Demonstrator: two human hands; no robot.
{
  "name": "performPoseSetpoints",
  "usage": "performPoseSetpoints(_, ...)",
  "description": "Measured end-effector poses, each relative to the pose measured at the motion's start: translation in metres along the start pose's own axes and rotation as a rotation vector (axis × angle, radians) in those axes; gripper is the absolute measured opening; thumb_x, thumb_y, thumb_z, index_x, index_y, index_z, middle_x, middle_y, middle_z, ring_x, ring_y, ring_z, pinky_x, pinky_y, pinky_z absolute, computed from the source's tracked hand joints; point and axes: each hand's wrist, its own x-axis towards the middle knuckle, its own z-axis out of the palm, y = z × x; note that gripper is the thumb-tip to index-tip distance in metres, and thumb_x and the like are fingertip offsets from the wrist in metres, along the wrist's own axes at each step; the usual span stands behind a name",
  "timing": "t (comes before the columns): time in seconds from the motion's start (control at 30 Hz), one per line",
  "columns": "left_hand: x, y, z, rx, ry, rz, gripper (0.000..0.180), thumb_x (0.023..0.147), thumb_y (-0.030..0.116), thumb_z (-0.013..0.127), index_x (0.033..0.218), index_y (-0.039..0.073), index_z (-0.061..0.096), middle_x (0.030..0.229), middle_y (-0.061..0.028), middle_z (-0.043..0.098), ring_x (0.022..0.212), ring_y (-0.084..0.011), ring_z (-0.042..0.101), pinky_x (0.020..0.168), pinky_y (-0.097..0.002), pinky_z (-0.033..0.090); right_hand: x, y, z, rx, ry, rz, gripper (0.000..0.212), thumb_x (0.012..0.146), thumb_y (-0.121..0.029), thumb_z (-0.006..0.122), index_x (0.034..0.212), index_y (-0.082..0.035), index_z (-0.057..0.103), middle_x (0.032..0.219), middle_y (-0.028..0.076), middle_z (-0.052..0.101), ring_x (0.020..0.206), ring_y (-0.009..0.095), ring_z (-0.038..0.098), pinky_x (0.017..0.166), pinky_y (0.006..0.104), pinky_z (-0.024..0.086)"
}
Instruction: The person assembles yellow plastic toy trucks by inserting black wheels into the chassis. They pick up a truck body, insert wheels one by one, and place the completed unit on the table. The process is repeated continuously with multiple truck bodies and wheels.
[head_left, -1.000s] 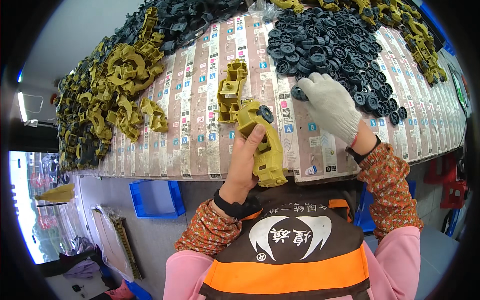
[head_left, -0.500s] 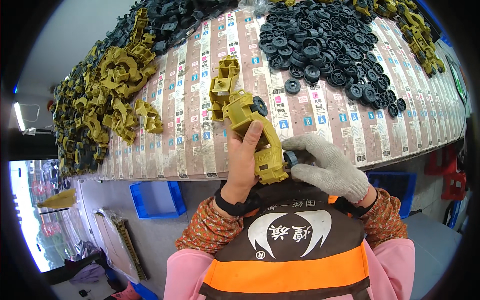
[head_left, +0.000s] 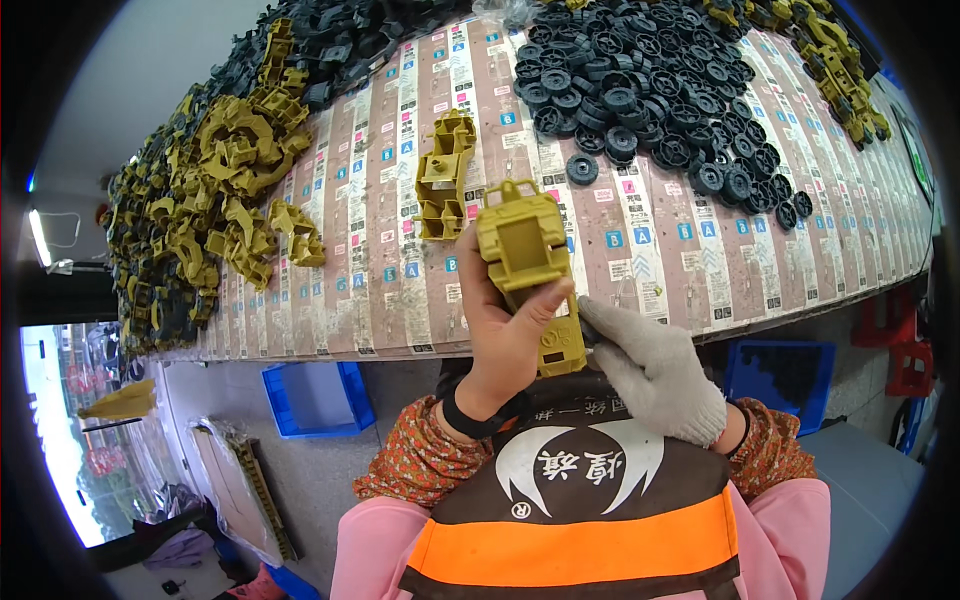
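Observation:
My bare left hand (head_left: 505, 345) is wrapped round a mustard-yellow plastic toy vehicle body (head_left: 522, 215), its thumb across the middle. The body is held at the table's near edge, with a square opening facing up. My right hand (head_left: 662, 385), in a pale knitted glove, is closed at the body's lower right side. Its fingers grip a dark wheel (head_left: 589, 334), mostly hidden, against that side. Just beyond my left hand, another yellow vehicle part (head_left: 443, 180) lies on the table.
Many black wheels (head_left: 640, 85) are heaped at the far right, one loose wheel (head_left: 582, 169) nearer. Yellow parts (head_left: 235, 150) pile up at left, dark parts (head_left: 350, 45) behind them. Blue bins (head_left: 317, 400) and red stools (head_left: 908, 368) stand below the table edge (head_left: 400, 352).
My left hand has turned the vehicle body, so its square opening faces up and the wheel on its far end is out of sight. My right hand has shifted slightly down, still at the body's side.

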Motion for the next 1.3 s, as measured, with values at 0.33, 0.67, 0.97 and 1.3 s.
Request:
performPoseSetpoints(0.33,-0.012,-0.015,0.002,0.279,-0.231,0.51,0.076,0.085,0.006,0.087,0.148,0.005,0.044,0.128,-0.0118,0.059,0.113,-0.0251,0.062,0.095,-0.0391,0.053,0.0,0.002,0.007,0.017,0.017,0.015,0.043,0.094,-0.003,0.063,0.138,-0.002,0.06,0.1,0.027,0.071,0.094,0.05,0.07,0.078,0.05,0.057)
performPoseSetpoints(0.67,0.003,-0.011,-0.003,0.157,-0.207,0.202,0.079,0.09,0.005,0.083,0.151,0.007,0.034,0.122,-0.0108,0.061,0.118,-0.0243,0.062,0.1,-0.0381,0.052,0.073,-0.005,-0.04,-0.264,-0.142,0.058,0.026,0.093,-0.015,0.065,0.116,-0.004,0.069,0.101,0.027,0.073,0.099,0.044,0.071,0.082,0.0513,0.058)
performPoseSetpoints(0.97,0.014,-0.007,-0.046,-0.008,-0.118,-0.481,0.066,0.101,0.014,0.073,0.151,0.013,0.029,0.129,-0.0116,0.064,0.112,-0.0179,0.067,0.093,-0.0358,0.059,0.156,0.026,-0.037,-1.203,-0.173,-0.234,0.026,0.082,-0.009,0.075,0.107,-0.007,0.069,0.112,0.011,0.069,0.107,0.03,0.069,0.086,0.0416,0.058)
performPoseSetpoints(1.3,0.013,-0.001,-0.045,0.162,-0.51,-0.787,0.069,0.101,0.023,0.073,0.157,0.011,0.034,0.133,-0.0146,0.063,0.119,-0.0196,0.065,0.099,-0.0343,0.056,0.116,-0.001,-0.042,-0.218,-0.053,-0.14,0.031,0.091,-0.011,0.07,0.12,-0.001,0.066,0.107,0.011,0.063,0.091,0.023,0.067,0.085,0.0346,0.057)
